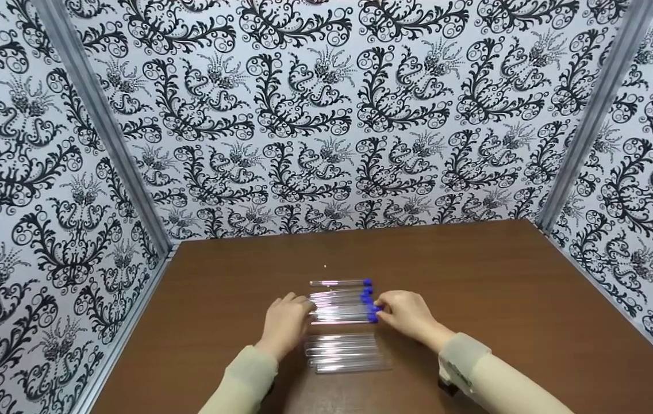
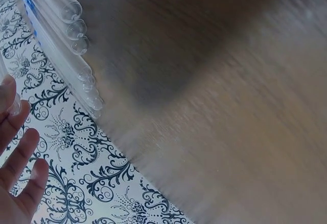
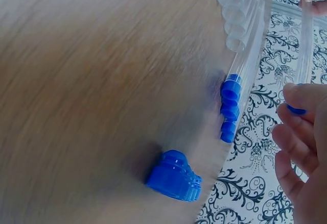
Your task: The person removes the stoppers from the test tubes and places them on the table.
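My left hand pinches the rounded end of a clear glass test tube between thumb and finger, its other fingers loosely spread. My right hand pinches a blue cap at the tube's other end. The tube is held above the table, between the two hands. Beneath it lie several test tubes with blue caps, their capped ends toward the right. Nearer me, a row of uncapped test tubes lies side by side, open ends to the right.
Loose blue caps lie on the wooden table by my right hand; how many cannot be told. One capped tube lies slightly apart at the far side of the group. Patterned walls enclose the table's back and sides.
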A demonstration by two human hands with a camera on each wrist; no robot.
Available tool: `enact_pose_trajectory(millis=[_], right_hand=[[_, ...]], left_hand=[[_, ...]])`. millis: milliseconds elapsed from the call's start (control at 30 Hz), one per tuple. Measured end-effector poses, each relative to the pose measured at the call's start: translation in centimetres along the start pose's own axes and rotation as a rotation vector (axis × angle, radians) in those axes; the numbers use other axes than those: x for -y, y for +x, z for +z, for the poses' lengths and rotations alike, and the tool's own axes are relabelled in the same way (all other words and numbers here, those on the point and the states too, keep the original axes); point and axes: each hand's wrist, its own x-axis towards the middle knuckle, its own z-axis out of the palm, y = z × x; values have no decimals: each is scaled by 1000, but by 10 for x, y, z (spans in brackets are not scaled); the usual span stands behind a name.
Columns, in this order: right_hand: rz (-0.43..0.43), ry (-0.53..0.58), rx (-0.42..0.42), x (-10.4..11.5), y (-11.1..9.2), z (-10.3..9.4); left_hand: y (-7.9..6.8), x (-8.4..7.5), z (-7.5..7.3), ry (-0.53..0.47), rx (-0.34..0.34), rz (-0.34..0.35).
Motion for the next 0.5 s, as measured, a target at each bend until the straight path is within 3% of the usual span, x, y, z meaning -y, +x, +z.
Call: enact_pose_trajectory(millis=[500], right_hand=[[-66,-70,-148,2,2,6]], left_hand=[[3,2,-5,30,31,8]])
